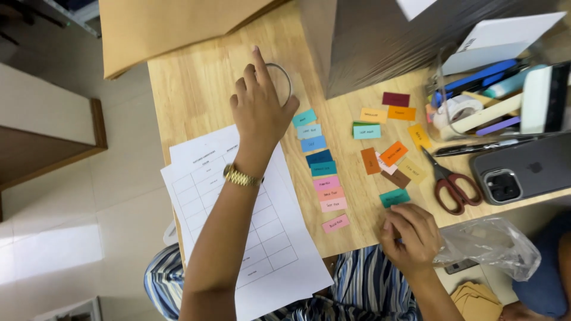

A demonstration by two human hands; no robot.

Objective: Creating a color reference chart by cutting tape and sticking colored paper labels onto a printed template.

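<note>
My left hand [259, 110], with a gold watch on its wrist, reaches to the far side of the wooden table [196, 89]. It lies over a thin metal ring [284, 72], thumb against the rim and forefinger stretched out. My right hand [410, 235] is curled at the near table edge, its fingertips just below a teal paper card [394, 197]; I see nothing in it. Between the hands a column of small blue and pink cards [321, 172] runs down the table. Several loose cards in orange, yellow, brown and green [389, 153] lie to the right.
Two white sheets with a printed grid [208, 178] lie under my left forearm. Red-handled scissors [453, 187], a dark phone [523, 169] and a clear box of pens and tape [488, 95] are at right. There is also a brown envelope [160, 30], a grey folder [375, 41] and a plastic bag [493, 244].
</note>
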